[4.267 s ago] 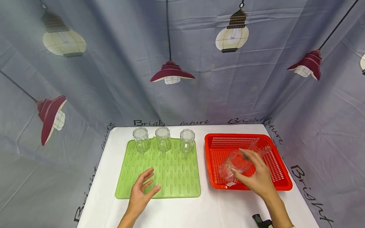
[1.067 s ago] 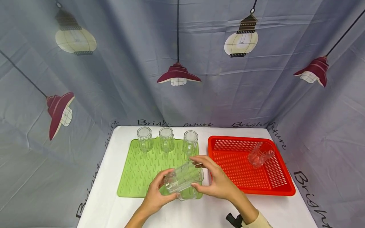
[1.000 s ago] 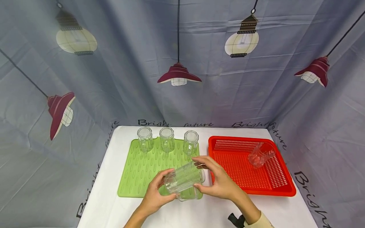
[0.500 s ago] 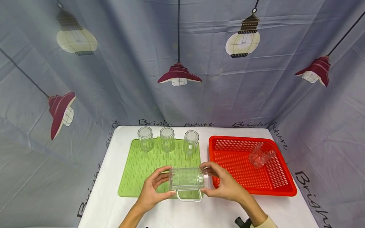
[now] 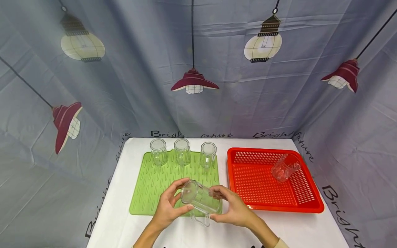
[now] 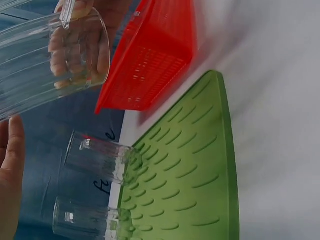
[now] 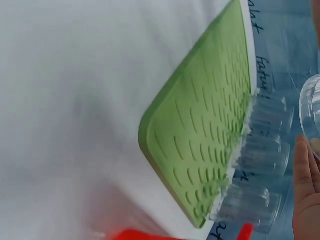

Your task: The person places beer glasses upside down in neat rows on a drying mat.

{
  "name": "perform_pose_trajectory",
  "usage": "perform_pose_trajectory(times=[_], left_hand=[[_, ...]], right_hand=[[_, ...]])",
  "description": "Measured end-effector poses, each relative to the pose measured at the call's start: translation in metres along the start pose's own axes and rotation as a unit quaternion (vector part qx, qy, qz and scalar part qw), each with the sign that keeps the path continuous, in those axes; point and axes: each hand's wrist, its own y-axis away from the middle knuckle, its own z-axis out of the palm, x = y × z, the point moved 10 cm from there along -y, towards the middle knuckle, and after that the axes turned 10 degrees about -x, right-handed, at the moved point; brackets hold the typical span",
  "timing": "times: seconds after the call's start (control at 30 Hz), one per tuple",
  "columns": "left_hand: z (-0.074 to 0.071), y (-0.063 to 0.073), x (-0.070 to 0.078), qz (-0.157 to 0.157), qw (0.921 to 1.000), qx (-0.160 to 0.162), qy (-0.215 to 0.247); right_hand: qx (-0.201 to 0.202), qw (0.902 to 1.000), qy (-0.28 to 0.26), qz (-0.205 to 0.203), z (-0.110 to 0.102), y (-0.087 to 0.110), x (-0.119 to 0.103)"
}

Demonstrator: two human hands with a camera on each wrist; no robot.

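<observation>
A clear glass mug (image 5: 203, 198) is held sideways between both hands above the front of the green mat (image 5: 149, 193). Its handle (image 5: 198, 218) points down toward the person, and one round end faces up and left. My left hand (image 5: 167, 205) grips that end, thumb below and fingers above. At the opposite end, my right hand (image 5: 232, 206) holds the mug with curled fingers, partly seen through the glass in the left wrist view. Three more glass mugs (image 5: 158, 151) stand in a row along the mat's back edge.
On the right stands a red perforated plastic basket (image 5: 258, 208), with one glass mug (image 5: 285, 167) lying tilted in its back right part. A white tabletop (image 5: 192, 237) runs beneath everything, and a grey-blue curtain (image 5: 139, 86) with printed lamps surrounds it.
The right hand has brought the mug from the basket to above the mat, where the left hand has joined it. Over the last second the mug has been turned, its left end swinging upward.
</observation>
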Motion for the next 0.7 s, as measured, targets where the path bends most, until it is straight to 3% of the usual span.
perform_pose_trajectory(times=[0.27, 0.53, 0.7], left_hand=[[0.0090, -0.0019, -0.0048, -0.015, 0.9999, 0.001, -0.006], [0.0074, -0.0031, -0.0042, -0.016, 0.9996, 0.007, -0.023], [0.0060, -0.0020, -0.0034, -0.013, 0.9994, 0.009, -0.030]], right_hand=[[-0.010, 0.9999, 0.002, 0.005, 0.0042, -0.0018, -0.0009], [-0.010, 0.9999, 0.004, 0.006, 0.0033, -0.0021, 0.0019], [-0.019, 0.9994, -0.001, 0.027, 0.0054, -0.0012, 0.0058]])
